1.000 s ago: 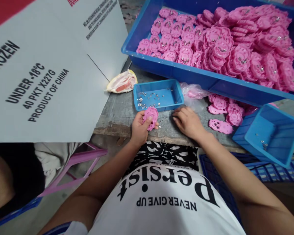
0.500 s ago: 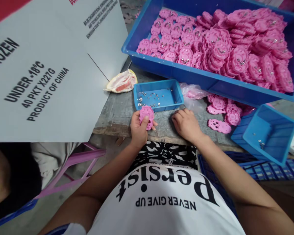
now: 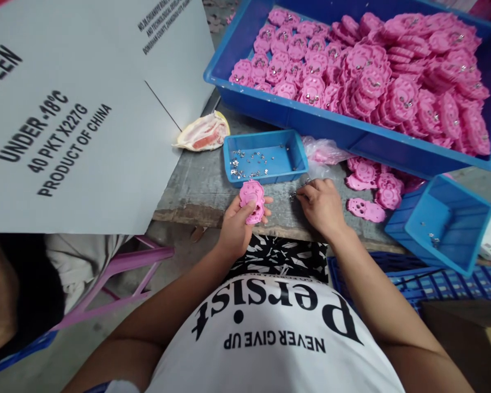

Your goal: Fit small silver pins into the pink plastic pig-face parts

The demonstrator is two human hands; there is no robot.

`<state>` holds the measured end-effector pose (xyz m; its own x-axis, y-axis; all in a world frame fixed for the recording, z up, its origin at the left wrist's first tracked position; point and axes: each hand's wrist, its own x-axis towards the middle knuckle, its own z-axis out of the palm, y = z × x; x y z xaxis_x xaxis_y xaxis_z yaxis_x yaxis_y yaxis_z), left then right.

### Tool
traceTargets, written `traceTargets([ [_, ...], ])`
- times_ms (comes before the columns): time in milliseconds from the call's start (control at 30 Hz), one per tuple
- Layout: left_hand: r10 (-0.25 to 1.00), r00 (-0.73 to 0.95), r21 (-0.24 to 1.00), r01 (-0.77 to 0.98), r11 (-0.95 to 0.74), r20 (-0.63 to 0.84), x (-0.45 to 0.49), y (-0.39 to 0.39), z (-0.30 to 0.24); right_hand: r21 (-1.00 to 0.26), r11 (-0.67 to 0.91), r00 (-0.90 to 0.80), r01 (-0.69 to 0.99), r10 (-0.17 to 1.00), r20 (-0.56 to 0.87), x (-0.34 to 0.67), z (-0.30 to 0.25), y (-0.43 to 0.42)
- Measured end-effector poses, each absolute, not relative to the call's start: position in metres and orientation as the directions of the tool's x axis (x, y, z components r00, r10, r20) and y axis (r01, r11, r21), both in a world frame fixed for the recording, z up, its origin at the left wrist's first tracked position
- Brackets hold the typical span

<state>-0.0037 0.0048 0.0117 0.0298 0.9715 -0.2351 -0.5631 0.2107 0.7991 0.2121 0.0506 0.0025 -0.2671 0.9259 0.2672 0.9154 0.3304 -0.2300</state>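
My left hand (image 3: 238,222) is closed around a pink plastic piece (image 3: 252,202), shaped like a small figure with holes and a scalloped edge; the thumb lies across its face. Just beyond it stands a small blue tray (image 3: 265,177) with tiny shiny metal parts scattered inside. My right hand (image 3: 322,204) rests low on the table, its fingertips bent together beside some small metal bits (image 3: 293,196). Whatever lies between those fingertips is too small to make out. Several loose pink pieces (image 3: 366,210) lie to the right of this hand.
A large blue bin (image 3: 278,112) heaped with pink pieces spans the back. At right stands a blue container (image 3: 429,218) with a few metal bits. A clear plastic bag (image 3: 323,155) lies behind my right hand. Left are a fruit wedge (image 3: 204,132) and a large printed carton (image 3: 106,142).
My left hand has shifted slightly right with the pink piece. My right hand has moved a little right, and small metal bits now show at its fingertips.
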Motion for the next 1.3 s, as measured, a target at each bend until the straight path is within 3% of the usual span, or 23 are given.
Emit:
traceTargets([
  [433, 0.91, 0.125, 0.68, -0.626, 0.381, -0.394, 0.001, 0.0, 0.025, -0.099, 0.337, -0.312, 0.936, 0.928, 0.205, 0.196, -0.003, 0.042],
  [533, 0.913, 0.108, 0.7, -0.609, 0.374, -0.393, 0.003, -0.001, 0.024, -0.257, 0.311, -0.244, 0.915, 0.934, 0.26, 0.198, 0.0, 0.037],
  [600, 0.917, 0.093, 0.73, -0.577, 0.367, -0.387, 0.005, -0.001, 0.024, -0.507, 0.261, -0.132, 0.822, 0.952, 0.277, 0.199, 0.005, 0.032],
  [667, 0.922, 0.083, 0.756, -0.547, 0.359, -0.378, 0.007, 0.0, 0.025, -0.79, 0.155, -0.022, 0.593, 0.984, 0.177, 0.197, 0.012, 0.025],
  [733, 0.927, 0.086, 0.767, -0.536, 0.352, -0.365, 0.011, 0.001, 0.026, -0.957, -0.015, 0.007, 0.291, 1.0, -0.014, 0.193, 0.02, 0.019],
  [833, 0.937, 0.111, 0.76, -0.557, 0.335, -0.331, 0.016, 0.001, 0.028, -0.972, -0.234, -0.04, -0.021, 0.972, -0.233, 0.187, 0.029, 0.014],
  [967, 0.938, 0.162, 0.728, -0.595, 0.341, -0.307, 0.019, 0.001, 0.03, -0.936, -0.321, -0.057, -0.148, 0.947, -0.316, 0.183, 0.034, 0.012],
  [1167, 0.917, 0.206, 0.681, -0.619, 0.392, -0.341, 0.016, -0.001, 0.03, -0.963, -0.263, -0.048, -0.061, 0.964, -0.261, 0.185, 0.032, 0.011],
  [1300, 0.891, 0.247, 0.645, -0.62, 0.447, -0.38, 0.016, 0.0, 0.029, -0.95, 0.015, -0.072, 0.31, 0.997, -0.008, 0.187, 0.037, 0.007],
])
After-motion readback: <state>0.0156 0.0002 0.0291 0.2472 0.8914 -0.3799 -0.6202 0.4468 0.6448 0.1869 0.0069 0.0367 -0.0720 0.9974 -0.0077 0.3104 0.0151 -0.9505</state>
